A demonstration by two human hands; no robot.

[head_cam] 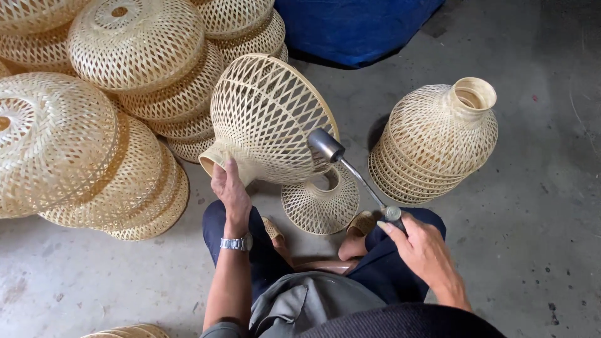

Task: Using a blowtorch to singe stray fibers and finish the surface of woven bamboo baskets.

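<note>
**Shade in left, torch in right**

My left hand [230, 188] is clamped on the neck of a woven bamboo shade [266, 119], tilted. My right hand [426, 250] is closed round a metal torch [354, 172], its nozzle touching the shade's rim. A smaller shade [319, 203] sits below the held one.

No pkgs, labels, signs or screens anywhere in view, near or far, left or right. Nothing printed or boxed shows up at all.
</note>
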